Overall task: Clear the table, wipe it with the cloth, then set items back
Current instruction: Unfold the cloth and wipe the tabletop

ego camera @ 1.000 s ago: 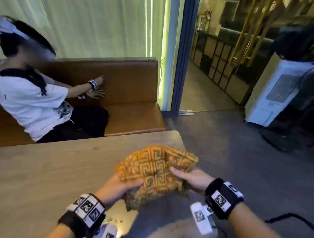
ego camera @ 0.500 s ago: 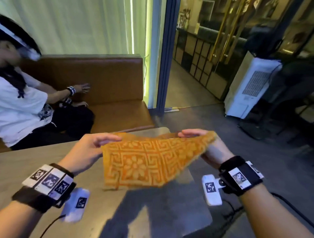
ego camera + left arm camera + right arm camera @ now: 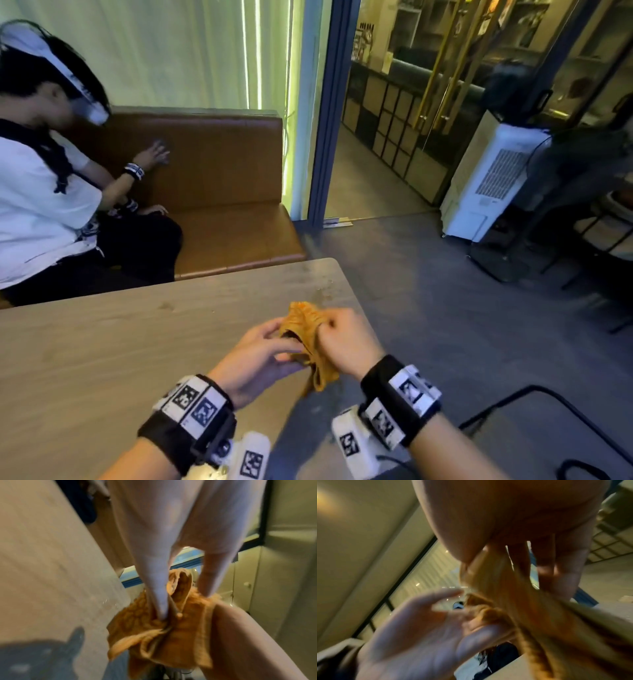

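Both hands (image 3: pixel 337 346) pinch the bunched cloth (image 3: pixel 306 330) (orange, patterned) above the table (image 3: pixel 102 342).

Both hands meet near the table's right edge: left hand (image 3: pixel 255 356) and right hand (image 3: pixel 344 342) pinch the bunched cloth (image 3: pixel 305 337).

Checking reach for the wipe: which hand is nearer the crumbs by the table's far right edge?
Right. The right hand sits just below the crumbs; the left hand is farther back, leftward.

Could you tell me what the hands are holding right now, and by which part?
Both hands hold the orange cloth, bunched between them: left hand pinches its near side, right hand grips the other.
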Action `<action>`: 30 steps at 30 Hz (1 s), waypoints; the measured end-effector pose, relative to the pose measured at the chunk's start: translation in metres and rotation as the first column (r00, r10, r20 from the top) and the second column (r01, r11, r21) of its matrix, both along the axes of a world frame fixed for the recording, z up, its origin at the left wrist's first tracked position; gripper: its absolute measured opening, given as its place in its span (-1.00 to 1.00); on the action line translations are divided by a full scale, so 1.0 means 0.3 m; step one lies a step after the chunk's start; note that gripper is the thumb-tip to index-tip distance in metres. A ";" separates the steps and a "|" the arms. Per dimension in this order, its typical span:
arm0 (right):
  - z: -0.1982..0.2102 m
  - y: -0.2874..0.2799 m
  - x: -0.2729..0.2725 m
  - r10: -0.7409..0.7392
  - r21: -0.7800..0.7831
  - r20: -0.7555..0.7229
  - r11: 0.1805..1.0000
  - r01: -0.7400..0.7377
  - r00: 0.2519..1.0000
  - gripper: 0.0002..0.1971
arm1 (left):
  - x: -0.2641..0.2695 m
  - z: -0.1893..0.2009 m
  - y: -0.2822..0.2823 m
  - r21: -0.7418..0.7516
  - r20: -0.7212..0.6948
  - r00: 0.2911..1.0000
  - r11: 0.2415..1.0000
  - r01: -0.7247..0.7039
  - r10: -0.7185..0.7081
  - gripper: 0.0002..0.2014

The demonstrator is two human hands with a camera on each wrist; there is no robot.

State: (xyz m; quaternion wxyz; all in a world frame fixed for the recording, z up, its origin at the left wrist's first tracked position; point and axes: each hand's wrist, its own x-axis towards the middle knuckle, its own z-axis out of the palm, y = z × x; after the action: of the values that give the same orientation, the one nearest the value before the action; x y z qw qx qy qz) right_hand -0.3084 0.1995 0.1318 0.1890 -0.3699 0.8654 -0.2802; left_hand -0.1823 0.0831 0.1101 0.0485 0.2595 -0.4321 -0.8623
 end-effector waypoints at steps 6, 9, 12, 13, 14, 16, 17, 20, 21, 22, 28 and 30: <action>-0.112 0.014 0.061 0.289 -0.159 0.124 0.950 -0.269 0.949 -0.31 | 0.027 -0.119 -0.030 0.013 0.108 0.973 0.979 -0.206 0.203 -0.67; -0.176 0.016 0.005 0.029 -0.276 0.502 0.953 0.128 0.865 0.02 | -0.007 -0.141 -0.015 0.042 0.117 0.971 0.976 -0.215 0.209 -0.70; -0.267 -0.045 -0.051 0.011 -0.208 0.895 0.895 0.395 0.447 -0.05 | -0.105 -0.116 0.015 0.209 0.072 0.994 0.973 -0.101 0.088 -0.59; -0.282 -0.062 -0.077 0.032 -0.172 0.953 0.876 0.451 0.301 -0.21 | -0.148 -0.113 0.009 0.234 0.062 0.997 0.971 -0.058 0.044 -0.57; -0.298 -0.074 -0.113 0.041 -0.129 0.980 0.876 0.465 0.194 -0.39 | -0.193 -0.123 -0.009 0.203 0.069 0.997 0.978 -0.040 0.026 -0.60; -0.342 -0.093 -0.207 0.002 -0.043 0.996 0.880 0.473 0.087 -0.57 | -0.276 -0.164 -0.083 -0.021 0.113 0.990 0.996 -0.081 0.083 -0.78; -0.380 -0.103 -0.269 -0.050 0.002 0.995 0.871 0.491 0.085 -0.57 | -0.307 -0.194 -0.134 -0.185 0.133 0.981 0.976 -0.112 0.138 -0.85; -0.484 -0.180 -0.503 -0.260 0.009 0.909 0.793 0.609 0.326 -0.40 | -0.391 -0.303 -0.292 -0.585 0.248 0.960 0.810 0.040 0.131 -0.75; -0.496 -0.212 -0.580 -0.316 -0.052 0.822 0.787 0.615 0.474 -0.43 | -0.420 -0.353 -0.335 -0.640 0.339 0.939 0.747 0.181 0.062 -0.65; -0.502 -0.255 -0.655 -0.374 -0.100 0.715 0.782 0.615 0.591 -0.55 | -0.452 -0.396 -0.371 -0.677 0.456 0.890 0.645 0.354 -0.009 -0.50; -0.632 -0.556 -1.031 -0.347 -0.090 0.107 0.930 0.357 0.932 -0.49 | -0.600 -0.613 -0.550 -0.386 0.919 0.393 0.150 0.910 -0.022 0.19; -0.735 -0.646 -1.110 -0.252 0.053 0.031 0.967 0.250 0.967 -0.37 | -0.615 -0.645 -0.589 -0.318 0.942 0.331 0.169 0.933 -0.053 0.23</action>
State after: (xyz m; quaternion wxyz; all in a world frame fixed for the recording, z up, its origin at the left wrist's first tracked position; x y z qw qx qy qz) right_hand -0.6414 0.0058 -0.0886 0.1773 -0.2473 0.9082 -0.2874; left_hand -0.3667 -0.0937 -0.0834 -0.3564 0.3403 -0.8386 -0.2323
